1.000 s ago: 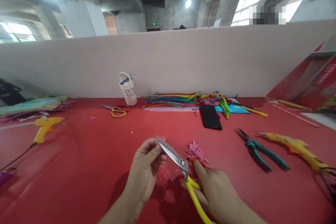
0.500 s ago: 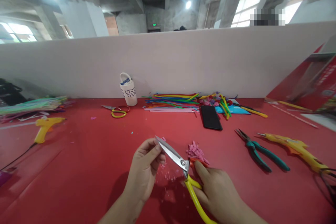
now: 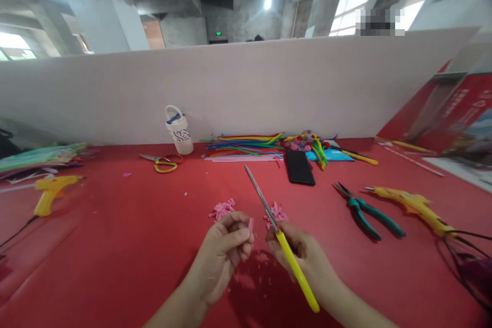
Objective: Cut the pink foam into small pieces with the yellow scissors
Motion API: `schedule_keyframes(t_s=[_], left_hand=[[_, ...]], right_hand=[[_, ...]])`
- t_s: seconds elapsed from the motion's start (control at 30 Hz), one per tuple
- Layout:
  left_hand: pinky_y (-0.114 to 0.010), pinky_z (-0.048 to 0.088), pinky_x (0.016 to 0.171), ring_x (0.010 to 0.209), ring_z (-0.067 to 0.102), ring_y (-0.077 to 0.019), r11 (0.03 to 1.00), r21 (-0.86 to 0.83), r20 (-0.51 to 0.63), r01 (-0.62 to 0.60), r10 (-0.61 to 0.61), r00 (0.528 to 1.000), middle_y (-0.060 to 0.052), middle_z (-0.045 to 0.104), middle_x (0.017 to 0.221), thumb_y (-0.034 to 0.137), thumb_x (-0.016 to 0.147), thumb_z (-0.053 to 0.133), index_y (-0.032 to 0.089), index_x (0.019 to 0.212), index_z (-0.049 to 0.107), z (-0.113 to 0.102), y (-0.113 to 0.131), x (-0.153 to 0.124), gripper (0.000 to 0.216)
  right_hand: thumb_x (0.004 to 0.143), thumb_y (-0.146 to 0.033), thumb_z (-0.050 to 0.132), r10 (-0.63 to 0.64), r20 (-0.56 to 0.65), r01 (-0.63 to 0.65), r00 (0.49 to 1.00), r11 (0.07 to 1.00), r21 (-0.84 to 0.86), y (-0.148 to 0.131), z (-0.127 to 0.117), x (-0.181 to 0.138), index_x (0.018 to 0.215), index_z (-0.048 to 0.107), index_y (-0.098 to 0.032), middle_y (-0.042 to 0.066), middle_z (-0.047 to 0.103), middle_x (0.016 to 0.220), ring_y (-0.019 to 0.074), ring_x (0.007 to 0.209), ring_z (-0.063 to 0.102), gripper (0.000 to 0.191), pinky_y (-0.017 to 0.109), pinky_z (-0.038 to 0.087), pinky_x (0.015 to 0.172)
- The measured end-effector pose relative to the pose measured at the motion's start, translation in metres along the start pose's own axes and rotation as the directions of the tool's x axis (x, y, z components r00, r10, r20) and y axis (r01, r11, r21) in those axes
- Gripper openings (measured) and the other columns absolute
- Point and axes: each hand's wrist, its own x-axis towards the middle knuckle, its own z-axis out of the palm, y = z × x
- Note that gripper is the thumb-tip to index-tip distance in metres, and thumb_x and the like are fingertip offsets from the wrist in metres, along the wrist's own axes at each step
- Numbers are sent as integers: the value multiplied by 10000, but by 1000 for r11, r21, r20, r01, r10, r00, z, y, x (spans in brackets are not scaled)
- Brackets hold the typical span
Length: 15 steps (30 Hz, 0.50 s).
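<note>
Between the thumb and fingers of my left hand (image 3: 226,246) is a small pink strip (image 3: 251,225), pinched and standing upright. My right hand (image 3: 303,256) is wrapped round a pair of scissors (image 3: 295,269) with yellow handles, blades pointing up and away, a little right of the strip and apart from it. One pile of pink pieces (image 3: 223,208) lies just beyond my left hand. Another pink pile (image 3: 277,212) is partly hidden behind the scissor blades and my right hand. Tiny pink scraps (image 3: 261,256) are scattered on the red table between my hands.
Green-handled pliers (image 3: 365,212) and a yellow glue gun (image 3: 415,205) lie to the right. A phone (image 3: 300,167), coloured pipe cleaners (image 3: 246,146), a white cup (image 3: 180,133) and other scissors (image 3: 163,164) sit along the back. Another glue gun (image 3: 49,192) lies left.
The scissors have swung away from my left fingers and turned edge-on, blades pointing more upward. My left hand has shifted right, uncovering the left pink pile. The view has turned slightly right.
</note>
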Motion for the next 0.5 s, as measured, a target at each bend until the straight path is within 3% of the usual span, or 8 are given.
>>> schedule_keyframes(t_s=[0.1,0.2,0.37,0.5], left_hand=[[-137,349,434,429,468,-41,996,32,66,86,-88,994,29,542,562,85,632,601,171,824,513,2,-9,-1,228],[-135,341,418,424,474,-45,989,76,91,126,-133,987,24,549,566,81,639,592,172,809,492,4,-12,-2,218],[-156,367,417,430,497,-64,979,158,103,129,-147,984,7,566,579,103,644,581,158,709,506,5,-13,-1,114],[-196,398,443,441,531,-99,940,339,83,39,-71,994,-1,583,533,130,625,605,147,648,535,5,-15,0,76]], right_hand=[[697,-378,472,96,45,-102,994,976,194,1,2,0,711,423,-196,-106,378,402,48,290,302,189,181,270,326],[701,-409,483,90,63,-105,994,953,284,5,3,-1,755,448,-185,-114,370,350,55,271,331,233,182,310,329],[691,-346,487,107,75,-123,991,954,275,2,3,-3,693,437,-186,-109,375,392,36,281,307,168,160,282,302],[651,-264,489,96,43,-103,994,974,201,-7,3,-4,606,384,-195,-103,352,431,29,320,281,133,150,234,300]])
